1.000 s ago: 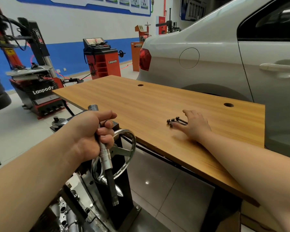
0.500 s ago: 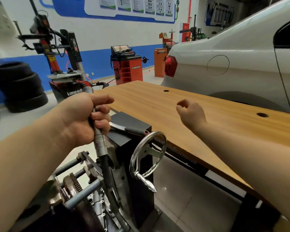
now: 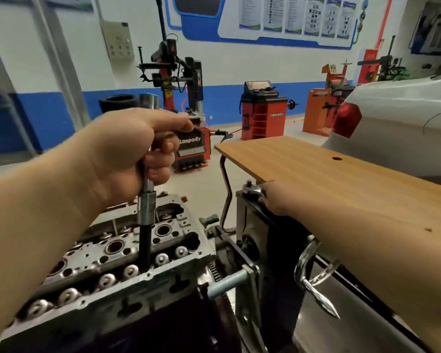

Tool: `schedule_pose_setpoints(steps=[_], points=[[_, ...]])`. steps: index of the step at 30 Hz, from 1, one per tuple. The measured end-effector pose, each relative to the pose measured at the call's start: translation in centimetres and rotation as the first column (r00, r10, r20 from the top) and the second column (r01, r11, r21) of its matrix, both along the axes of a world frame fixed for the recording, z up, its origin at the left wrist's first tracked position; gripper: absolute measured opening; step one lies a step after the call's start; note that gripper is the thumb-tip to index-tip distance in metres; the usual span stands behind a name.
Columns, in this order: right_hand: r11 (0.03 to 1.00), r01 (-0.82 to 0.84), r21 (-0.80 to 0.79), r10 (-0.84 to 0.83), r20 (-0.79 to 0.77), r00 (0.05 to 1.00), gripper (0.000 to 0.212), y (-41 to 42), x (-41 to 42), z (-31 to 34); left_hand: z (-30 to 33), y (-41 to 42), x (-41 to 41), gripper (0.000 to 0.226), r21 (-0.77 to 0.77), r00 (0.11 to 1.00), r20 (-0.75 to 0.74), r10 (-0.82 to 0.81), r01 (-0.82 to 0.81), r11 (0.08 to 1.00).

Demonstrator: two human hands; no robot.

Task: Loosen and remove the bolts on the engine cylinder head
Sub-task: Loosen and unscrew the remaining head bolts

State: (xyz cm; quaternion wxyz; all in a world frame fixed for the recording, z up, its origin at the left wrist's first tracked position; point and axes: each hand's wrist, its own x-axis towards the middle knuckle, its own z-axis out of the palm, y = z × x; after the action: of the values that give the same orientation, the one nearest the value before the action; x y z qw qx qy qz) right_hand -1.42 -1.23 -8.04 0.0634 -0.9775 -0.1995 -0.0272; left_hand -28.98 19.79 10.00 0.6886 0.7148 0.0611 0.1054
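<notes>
The grey engine cylinder head [image 3: 92, 253] lies low in the middle on its stand, with a row of round valve tops along its near edge. My left hand [image 3: 127, 149] grips a long socket extension [image 3: 146, 212] upright, and the bar's black lower end sits in a bolt hole of the head. My right hand [image 3: 278, 200] reaches across to the top of the black stand box [image 3: 252, 225]. Its fingers curl round the handle of a ratchet wrench [image 3: 251, 190], whose chrome head sticks out to the left. No loose bolts are in view.
A wooden table [image 3: 341, 187] runs along the right under my right forearm. A chrome handwheel [image 3: 313, 273] juts from the stand below it. A white car [image 3: 405, 110] stands at the far right. A tyre changer [image 3: 186, 110] and a red wheel balancer [image 3: 262, 110] stand behind.
My view swung left and down onto the cylinder head. My right hand left the bolts on the table and came to the ratchet on the stand. The extension now stands in the head.
</notes>
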Motion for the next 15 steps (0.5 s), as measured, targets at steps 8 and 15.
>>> schedule_pose_setpoints(steps=[8,15], points=[[0.710,0.184,0.680,0.230,-0.471,0.852,0.037,4.2,-5.4,8.0,0.3,6.3,-3.5,0.012,0.152,0.993,0.105,0.048,-0.064,0.986],[0.629,-0.064,0.775,0.697,-0.525,0.489,0.061,11.3,-15.1,17.0,-1.9,9.0,-3.8,0.024,0.692,0.954,0.267,0.135,-0.287,0.662]])
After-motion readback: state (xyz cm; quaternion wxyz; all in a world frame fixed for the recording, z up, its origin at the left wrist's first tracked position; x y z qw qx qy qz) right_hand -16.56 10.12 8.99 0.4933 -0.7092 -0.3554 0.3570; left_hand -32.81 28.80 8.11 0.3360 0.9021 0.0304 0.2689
